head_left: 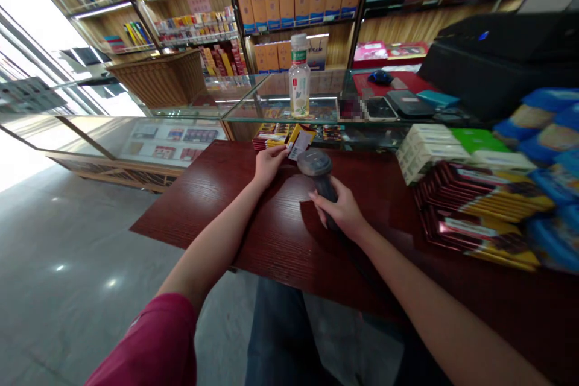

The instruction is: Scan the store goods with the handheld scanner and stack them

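Note:
My left hand (270, 164) pinches the lower left edge of a small yellow packet (301, 141), whose white label with a barcode faces me. My right hand (340, 207) is wrapped round the handle of a dark grey barcode scanner (315, 163). The scanner's head points toward the packet, a short gap apart from it. Just behind the packet lies a pile of yellow and dark red packets (266, 136). Both hands are above a dark red-brown wooden desk (289, 217).
Stacked dark red and yellow packets (474, 211), pale boxes (429, 148) and blue packages (554, 126) fill the desk's right side. A bottle (299, 81) stands on the glass counter behind. A wicker basket (160, 78) is at the back left; a mouse (380, 77) lies at the back right.

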Motion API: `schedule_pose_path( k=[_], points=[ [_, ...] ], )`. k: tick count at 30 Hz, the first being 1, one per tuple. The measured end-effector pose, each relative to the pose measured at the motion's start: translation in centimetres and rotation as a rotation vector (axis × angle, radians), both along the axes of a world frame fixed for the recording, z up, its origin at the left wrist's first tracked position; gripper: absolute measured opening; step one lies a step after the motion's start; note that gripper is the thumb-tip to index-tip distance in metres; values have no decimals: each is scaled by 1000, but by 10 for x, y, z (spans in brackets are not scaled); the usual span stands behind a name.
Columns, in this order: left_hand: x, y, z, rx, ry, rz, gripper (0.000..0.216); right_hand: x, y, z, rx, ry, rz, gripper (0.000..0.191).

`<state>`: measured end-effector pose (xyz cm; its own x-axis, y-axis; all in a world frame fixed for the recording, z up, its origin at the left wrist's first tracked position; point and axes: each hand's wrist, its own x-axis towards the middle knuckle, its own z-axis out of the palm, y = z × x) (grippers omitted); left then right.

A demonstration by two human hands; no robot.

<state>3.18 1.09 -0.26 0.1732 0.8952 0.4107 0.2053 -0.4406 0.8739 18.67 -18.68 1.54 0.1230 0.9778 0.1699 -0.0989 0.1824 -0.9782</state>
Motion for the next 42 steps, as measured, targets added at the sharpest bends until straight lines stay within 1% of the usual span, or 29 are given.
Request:
schedule_pose_path(
  k=[2,5,9,12,14,16,19,22,24,26,29,31,33,34,36,39,42],
  points=[
    [5,-13,7,67,57,-22,23,4,-11,5,1,45,-64,38],
    [22,-46,18,219,137,-67,22,19,-40,12,16,99,-186,40],
    [55,-108,25,487,262,-160,28,49,-99,13,81,186,-389,40],
    [89,-158,26,700,339,-294,32,73,-146,5,139,294,-605,43],
    [115,-188,24,802,395,-384,34,87,-173,0,175,356,-745,45],
    [141,-213,20,855,454,-444,36,99,-196,-3,187,395,-826,45],
    [175,-241,14,875,529,-498,39,111,-222,-3,180,407,-854,48],
    [198,-255,9,853,584,-514,39,117,-239,-1,175,371,-859,52],
    [206,-258,7,830,607,-515,38,117,-243,2,166,355,-840,52],
    [209,-259,5,822,620,-520,38,113,-240,5,154,351,-798,51],
    [202,-254,6,828,598,-538,42,105,-225,10,137,350,-716,49],
    [189,-244,8,828,543,-531,44,97,-208,14,124,347,-651,48],
    [169,-225,11,819,480,-485,46,88,-187,18,110,332,-580,48],
    [156,-210,13,813,461,-448,46,83,-176,20,102,321,-540,48],
    [123,-173,14,795,475,-356,47,71,-150,23,80,299,-442,51],
    [63,-104,13,754,596,-168,51,51,-106,25,25,299,-274,57],
    [4,-39,13,697,744,50,59,28,-55,21,-30,328,-155,60]
  ],
)
